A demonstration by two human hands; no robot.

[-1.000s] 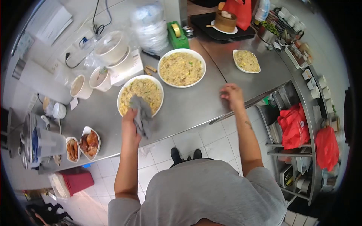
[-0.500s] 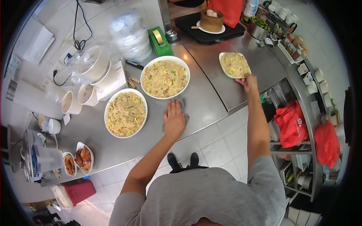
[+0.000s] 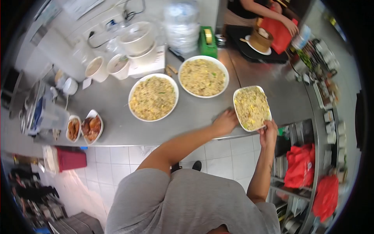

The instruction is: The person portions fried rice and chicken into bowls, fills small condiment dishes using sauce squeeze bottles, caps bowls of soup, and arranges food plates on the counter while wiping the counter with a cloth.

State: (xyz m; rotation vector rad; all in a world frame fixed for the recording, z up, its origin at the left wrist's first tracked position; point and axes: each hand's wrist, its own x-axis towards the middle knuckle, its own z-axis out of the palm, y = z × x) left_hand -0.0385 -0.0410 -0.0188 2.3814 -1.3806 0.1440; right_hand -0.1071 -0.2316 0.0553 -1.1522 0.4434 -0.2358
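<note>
My right hand (image 3: 268,132) grips the lower right rim of a small white dish of fried rice (image 3: 251,109), thumb on the edge. Close beside the dish's left rim is my left hand (image 3: 226,123), blurred, its fingers pressed together and their tips partly hidden at the rim; whatever it holds cannot be made out. The grey cloth does not show. Left of my hands stand two large round white bowls of fried rice, one nearer the counter's front (image 3: 153,97) and one behind it to the right (image 3: 203,77).
Two small dishes of browned food (image 3: 92,128) sit at the left. Along the back are white tubs (image 3: 96,69), wrapped stacked containers (image 3: 182,29) and a green tape dispenser (image 3: 208,46). Another person's hand (image 3: 290,26) is near a red bag, behind a black tray (image 3: 247,48) with a steamer.
The small rice dish has come toward me and left, held by my right hand. My left hand has moved right from the bowls to the dish; the cloth has gone from sight. Another person's arm has appeared.
</note>
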